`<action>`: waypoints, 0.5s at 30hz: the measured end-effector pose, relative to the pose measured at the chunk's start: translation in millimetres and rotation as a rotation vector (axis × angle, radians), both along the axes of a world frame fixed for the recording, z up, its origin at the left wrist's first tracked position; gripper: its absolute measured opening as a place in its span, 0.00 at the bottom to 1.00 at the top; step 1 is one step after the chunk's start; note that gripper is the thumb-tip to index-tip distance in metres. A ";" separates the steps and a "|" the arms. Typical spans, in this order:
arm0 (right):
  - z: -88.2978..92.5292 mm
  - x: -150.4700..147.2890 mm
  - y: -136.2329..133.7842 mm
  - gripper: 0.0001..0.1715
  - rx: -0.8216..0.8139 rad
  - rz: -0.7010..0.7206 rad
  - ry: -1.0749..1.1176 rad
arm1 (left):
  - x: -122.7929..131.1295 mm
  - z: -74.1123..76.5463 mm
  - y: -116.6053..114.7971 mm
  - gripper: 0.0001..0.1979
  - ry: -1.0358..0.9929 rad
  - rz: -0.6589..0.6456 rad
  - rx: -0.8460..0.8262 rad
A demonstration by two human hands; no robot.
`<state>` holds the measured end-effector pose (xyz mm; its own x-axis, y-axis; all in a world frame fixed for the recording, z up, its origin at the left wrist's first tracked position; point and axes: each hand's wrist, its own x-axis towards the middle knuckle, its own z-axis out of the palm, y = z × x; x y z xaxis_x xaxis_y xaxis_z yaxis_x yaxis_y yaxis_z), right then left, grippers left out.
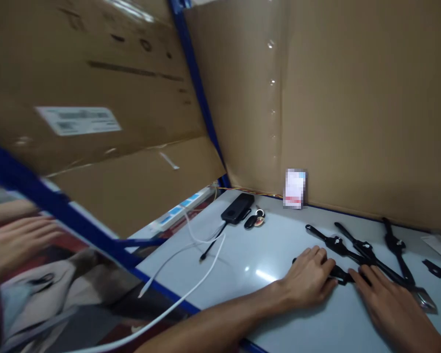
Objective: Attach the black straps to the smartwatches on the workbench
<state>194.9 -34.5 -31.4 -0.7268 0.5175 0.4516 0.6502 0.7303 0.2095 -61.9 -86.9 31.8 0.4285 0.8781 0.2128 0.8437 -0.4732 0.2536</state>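
Observation:
A black spokeshave [340, 275] lies low over the white tabletop between my two hands. My left hand [310, 277] is closed around its left handle, whose tip sticks out past the fingers. On the other handle rest the bent fingers of my right hand [393, 304], which hide most of it. Just beyond are three more black spokeshaves: one at the left [336, 243], one in the middle [365, 249] and one at the right [394, 243]. A flat metal piece [424, 300] sits right of my right hand, and a small black plate [436, 269] lies farther right.
A black power bank-like device [238, 208] with a short cable and a key fob [250, 222] lie at the back left. A white cable [206, 274] crosses the table's left edge. Cardboard [353, 108] walls the back. Another person's hand [18, 240] shows beyond the blue frame [95, 230].

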 end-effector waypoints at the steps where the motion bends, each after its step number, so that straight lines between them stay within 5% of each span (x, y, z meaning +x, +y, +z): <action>1: 0.8 -2.6 -3.4 0.40 0.000 -0.014 -0.004 | -0.1 -0.4 -1.0 0.14 -0.013 0.014 -0.009; 15: 69.5 -41.5 -40.0 0.20 -0.135 -0.025 -0.137 | -15.8 -8.0 1.1 0.16 -0.163 -0.043 0.052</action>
<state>153.4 -74.5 38.1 -0.7631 0.5852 0.2743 0.6404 0.7420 0.1982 -77.7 -85.9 23.8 0.4214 0.8458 0.3272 0.7723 -0.5238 0.3594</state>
